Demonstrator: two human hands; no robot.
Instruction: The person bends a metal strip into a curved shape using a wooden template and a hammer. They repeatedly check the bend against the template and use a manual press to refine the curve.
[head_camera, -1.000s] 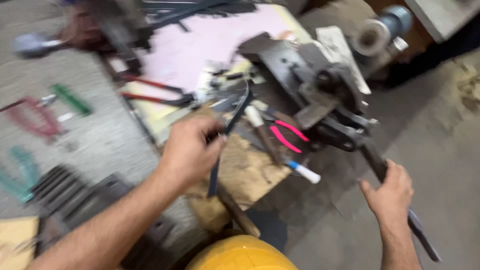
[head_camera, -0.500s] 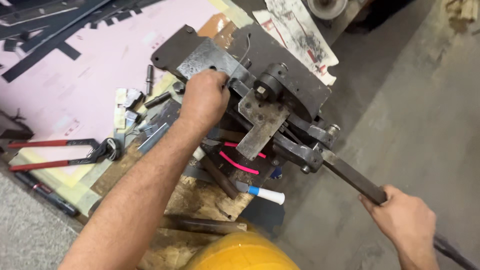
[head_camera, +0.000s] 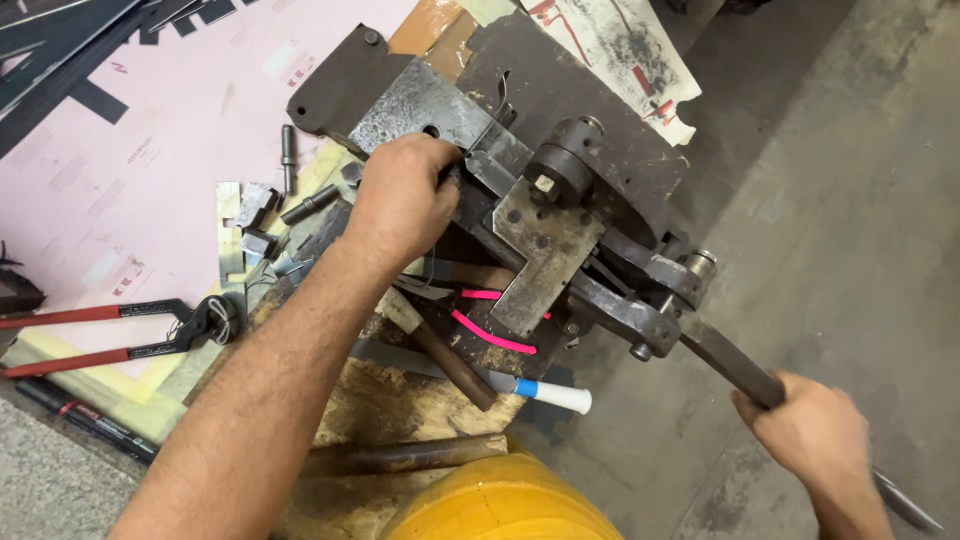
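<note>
Two hands: both are working on one heavy steel machine (head_camera: 560, 215) that is sitting on the bench (head_camera: 400, 400).
Left hand: the left hand (head_camera: 405, 200) is resting on top of the machine, at its dark steel block. The grip is closing around a thin dark strip (head_camera: 452, 172); only a small end of the strip is showing between the fingers, so I cannot tell its full shape.
Right hand: the right hand (head_camera: 815, 435) is at the lower right, over the floor (head_camera: 850, 200). The grip is closing tightly around the lever (head_camera: 735, 365), a long flat dark bar that is running out from the right side of the machine.
Machine: a grey plate with a bolt head is sitting in the middle, and a round drum is just behind it. The lever is joining it at a pin on the right.
Under the machine: pink-handled pliers (head_camera: 490, 335), a wooden-handled tool (head_camera: 450, 360) and a marker (head_camera: 545, 392) with a white cap are lying partly below it.
Left of the bench: red-handled cutters (head_camera: 120, 335) are lying on a pink sheet (head_camera: 130, 150). Small metal pieces (head_camera: 255, 215) and two short pins are lying near the left hand.
Bottom edge: a yellow helmet (head_camera: 500, 500) is showing, close to the camera, just beside the left forearm.
</note>
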